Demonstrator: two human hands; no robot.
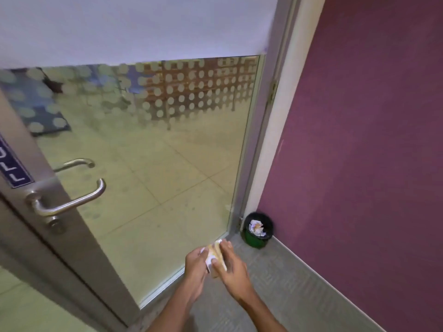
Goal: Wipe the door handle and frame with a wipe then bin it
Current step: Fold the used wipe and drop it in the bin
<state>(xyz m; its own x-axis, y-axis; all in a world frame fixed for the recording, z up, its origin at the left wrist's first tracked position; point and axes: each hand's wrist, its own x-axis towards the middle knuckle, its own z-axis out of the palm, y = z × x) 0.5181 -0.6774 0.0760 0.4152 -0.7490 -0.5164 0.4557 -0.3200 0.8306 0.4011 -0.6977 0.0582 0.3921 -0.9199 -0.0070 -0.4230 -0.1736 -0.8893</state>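
Both hands meet low in front of the glass door, well right of the brushed-metal lever door handle [69,202]. The left hand [195,265] and right hand [233,271] each keep their grip pinched on a folded white-and-yellow wipe [213,256]. The black-lined green bin [258,232] stands near, in the corner.

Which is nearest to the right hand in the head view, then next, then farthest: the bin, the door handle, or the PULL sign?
1. Bin: on the floor in the corner, just up and right of the right hand.
2. Door handle: far left, on the door's metal stile.
3. PULL sign: at the left edge, above the handle.
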